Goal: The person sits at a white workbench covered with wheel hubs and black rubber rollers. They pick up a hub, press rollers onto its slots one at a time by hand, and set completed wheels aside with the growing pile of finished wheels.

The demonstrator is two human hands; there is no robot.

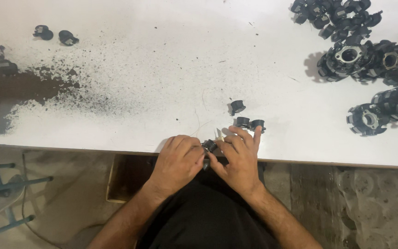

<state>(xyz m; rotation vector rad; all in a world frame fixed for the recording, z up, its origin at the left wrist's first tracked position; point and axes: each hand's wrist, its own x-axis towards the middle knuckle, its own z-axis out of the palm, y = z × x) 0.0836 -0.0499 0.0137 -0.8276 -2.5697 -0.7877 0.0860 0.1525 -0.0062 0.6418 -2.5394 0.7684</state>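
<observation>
Nearest us is our lap in dark cloth, and just above it our two hands meet at the near edge of the counter (116,120). The left hand (178,159) is curled shut, its fingers pinching a small black part (209,145); the right hand (240,157) closes on the same part from the other side, with its outer fingers stretched flat onto the counter, which looks like a brace to steady the grip. A pale sliver, perhaps a blade tip (218,134), pokes up between the hands; we cannot tell which hand holds it. The part sits right at the counter's edge, close to the body, where both hands can press on it.

Just beyond the right fingertips lie two like parts (249,123) side by side, and a third (237,107) a little farther on, kept within easy reach. They look like moulded plastic, matte black, stubby and round with notches.

The counter is smooth and white, peppered with fine black shavings that thicken to a dark smear (19,90) at far left. Four loose parts (51,34) sit there. At far right a heap (342,18) of black pieces lies beside ringed, toothed assemblies (348,57) with metal-looking bores.
</observation>
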